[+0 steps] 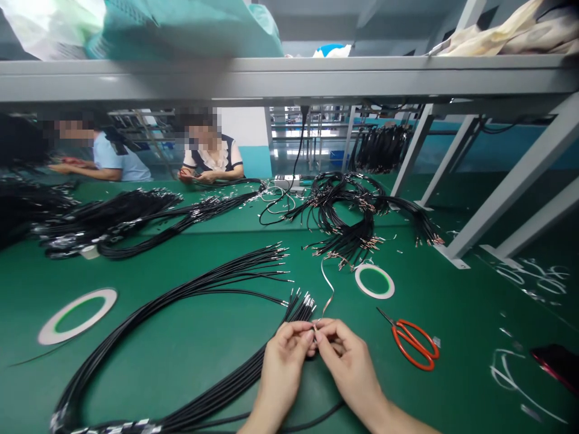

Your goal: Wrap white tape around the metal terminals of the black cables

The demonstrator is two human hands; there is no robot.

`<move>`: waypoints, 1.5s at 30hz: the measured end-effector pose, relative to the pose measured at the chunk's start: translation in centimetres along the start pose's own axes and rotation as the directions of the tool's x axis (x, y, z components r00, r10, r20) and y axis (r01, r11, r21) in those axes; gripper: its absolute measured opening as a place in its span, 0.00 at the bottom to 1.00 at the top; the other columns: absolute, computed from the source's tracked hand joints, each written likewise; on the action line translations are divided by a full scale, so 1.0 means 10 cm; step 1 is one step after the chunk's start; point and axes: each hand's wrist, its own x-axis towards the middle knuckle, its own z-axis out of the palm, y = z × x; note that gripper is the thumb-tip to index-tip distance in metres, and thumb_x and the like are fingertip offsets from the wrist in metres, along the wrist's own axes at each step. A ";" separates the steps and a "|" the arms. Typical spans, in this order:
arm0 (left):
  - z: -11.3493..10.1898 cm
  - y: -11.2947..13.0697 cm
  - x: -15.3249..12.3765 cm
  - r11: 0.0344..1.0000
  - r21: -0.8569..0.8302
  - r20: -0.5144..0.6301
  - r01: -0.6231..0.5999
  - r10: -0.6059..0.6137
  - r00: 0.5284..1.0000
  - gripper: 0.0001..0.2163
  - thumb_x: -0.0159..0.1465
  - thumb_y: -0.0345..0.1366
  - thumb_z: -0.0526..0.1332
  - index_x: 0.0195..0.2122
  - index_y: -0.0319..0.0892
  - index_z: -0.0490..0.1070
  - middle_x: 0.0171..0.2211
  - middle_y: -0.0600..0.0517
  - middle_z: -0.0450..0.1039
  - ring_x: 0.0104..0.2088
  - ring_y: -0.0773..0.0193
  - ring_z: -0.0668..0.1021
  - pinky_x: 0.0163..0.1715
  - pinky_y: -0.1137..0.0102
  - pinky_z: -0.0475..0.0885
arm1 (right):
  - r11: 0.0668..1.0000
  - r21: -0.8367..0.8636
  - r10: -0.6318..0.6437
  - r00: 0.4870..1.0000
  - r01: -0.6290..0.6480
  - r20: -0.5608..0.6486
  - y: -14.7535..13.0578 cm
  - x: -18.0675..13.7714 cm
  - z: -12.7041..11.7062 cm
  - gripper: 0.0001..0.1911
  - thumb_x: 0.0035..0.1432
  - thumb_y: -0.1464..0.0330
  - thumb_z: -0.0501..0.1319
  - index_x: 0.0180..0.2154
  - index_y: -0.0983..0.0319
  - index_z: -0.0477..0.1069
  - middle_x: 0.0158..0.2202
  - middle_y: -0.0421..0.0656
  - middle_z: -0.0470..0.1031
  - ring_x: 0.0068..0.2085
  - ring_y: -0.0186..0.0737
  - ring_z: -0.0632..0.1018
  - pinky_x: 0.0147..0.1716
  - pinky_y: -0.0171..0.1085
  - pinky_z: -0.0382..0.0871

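Note:
My left hand (284, 355) and my right hand (344, 355) meet low in the middle of the green table, fingertips pinched together on the end of a thin black cable (312, 330). A strip of pale tape (328, 286) rises from the pinch toward the small tape roll (374, 281). A bundle of black cables (190, 301) with metal tips fans out just left of my hands and loops toward the near edge.
Red-handled scissors (414, 343) lie right of my hands. A larger tape ring (76, 314) sits at the left. Heaps of black cables (353, 211) cover the far table. Two people (212, 160) work opposite, under a grey shelf (289, 78). A dark phone (558, 361) lies at the right.

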 end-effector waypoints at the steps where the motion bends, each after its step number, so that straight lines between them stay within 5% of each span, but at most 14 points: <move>1: 0.00 -0.01 -0.02 0.997 0.063 -0.004 -0.046 0.046 0.999 0.09 0.57 0.38 0.65 0.35 0.40 0.77 0.31 0.50 0.73 0.29 0.64 0.77 0.32 0.70 0.73 | 1.000 -0.015 -0.010 1.000 0.010 0.002 0.00 -0.01 0.00 0.08 0.62 0.65 0.58 0.33 0.63 0.71 0.44 0.49 0.72 0.38 0.41 0.78 0.36 0.36 0.75; 5: 0.02 0.01 -0.06 0.943 0.283 0.002 -0.173 0.180 0.984 0.08 0.60 0.37 0.61 0.37 0.42 0.77 0.34 0.49 0.72 0.32 0.60 0.79 0.32 0.69 0.76 | 0.998 -0.047 -0.050 0.999 0.050 -0.001 -0.03 -0.01 0.00 0.07 0.62 0.67 0.58 0.33 0.63 0.71 0.42 0.48 0.73 0.40 0.43 0.78 0.36 0.36 0.75; 8: 0.02 0.00 -0.07 0.937 0.299 -0.018 -0.181 0.195 0.981 0.08 0.60 0.38 0.60 0.37 0.42 0.76 0.34 0.49 0.71 0.32 0.60 0.79 0.32 0.68 0.76 | 0.997 -0.045 -0.063 0.998 0.063 0.005 -0.04 0.00 0.01 0.07 0.62 0.67 0.58 0.33 0.63 0.70 0.38 0.47 0.74 0.36 0.41 0.78 0.34 0.35 0.75; 26: 0.04 -0.01 -0.05 0.998 0.059 -0.078 -0.007 0.011 0.997 0.09 0.57 0.39 0.65 0.33 0.38 0.74 0.27 0.50 0.75 0.27 0.63 0.79 0.29 0.71 0.75 | 0.995 -0.100 -0.009 1.000 0.007 -0.017 -0.05 0.02 -0.01 0.09 0.62 0.65 0.58 0.31 0.62 0.70 0.29 0.43 0.75 0.30 0.40 0.78 0.31 0.33 0.71; 34: 0.03 0.04 -0.03 0.981 -0.099 -0.029 0.167 -0.170 0.985 0.15 0.50 0.43 0.70 0.31 0.36 0.74 0.20 0.51 0.76 0.21 0.68 0.76 0.24 0.75 0.73 | 0.989 -0.143 -0.022 1.000 0.020 -0.012 -0.04 0.01 -0.01 0.09 0.61 0.65 0.58 0.31 0.62 0.71 0.27 0.41 0.74 0.28 0.37 0.75 0.28 0.31 0.67; 45: 0.02 0.06 -0.04 0.956 -0.135 0.054 0.261 -0.256 0.965 0.14 0.51 0.43 0.69 0.29 0.36 0.73 0.18 0.52 0.74 0.17 0.71 0.73 0.21 0.78 0.68 | 0.996 -0.085 0.023 0.999 -0.021 0.030 -0.11 0.04 -0.03 0.10 0.62 0.63 0.58 0.32 0.62 0.72 0.28 0.42 0.76 0.29 0.38 0.76 0.28 0.33 0.68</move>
